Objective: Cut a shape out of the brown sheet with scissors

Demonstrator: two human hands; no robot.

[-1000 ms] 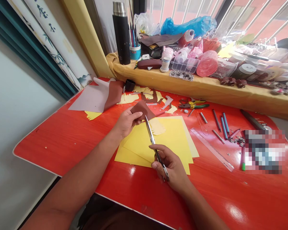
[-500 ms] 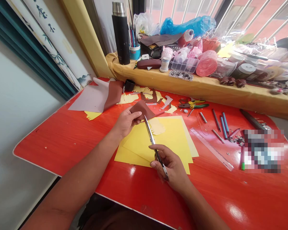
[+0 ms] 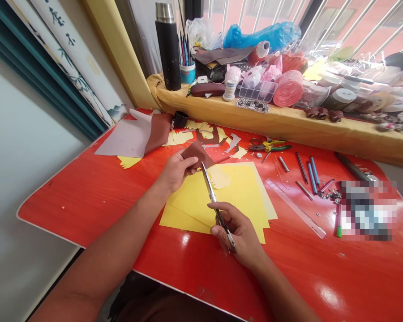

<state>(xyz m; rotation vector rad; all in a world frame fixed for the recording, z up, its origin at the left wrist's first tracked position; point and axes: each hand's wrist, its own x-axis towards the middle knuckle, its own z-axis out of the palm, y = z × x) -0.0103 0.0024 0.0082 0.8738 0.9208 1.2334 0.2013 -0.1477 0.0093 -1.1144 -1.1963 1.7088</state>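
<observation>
My left hand point(image 3: 176, 171) pinches a small piece of brown leather or felt point(image 3: 195, 154) between thumb and fingers. My right hand point(image 3: 238, 235) is shut on the handles of a pair of steel scissors point(image 3: 212, 197), and their narrow blades point up to the lower edge of the brown piece. Both hands are above a stack of yellow paper sheets point(image 3: 242, 197). A cut pale-yellow shape point(image 3: 219, 177) lies on the stack, just right of the blade tips. The scissor handles are mostly hidden by my right hand.
The red table point(image 3: 70, 210) holds a grey and brown sheet point(image 3: 130, 138), yellow and brown scraps point(image 3: 179, 137), pliers point(image 3: 270, 146), a clear ruler point(image 3: 295, 208), and several small rods and pens. A cloth-covered windowsill point(image 3: 255, 117) behind it is crowded with supplies and a black flask point(image 3: 168, 47).
Both hands, the scissors and the brown piece stay almost in place. The whole view drifts slightly to the left.
</observation>
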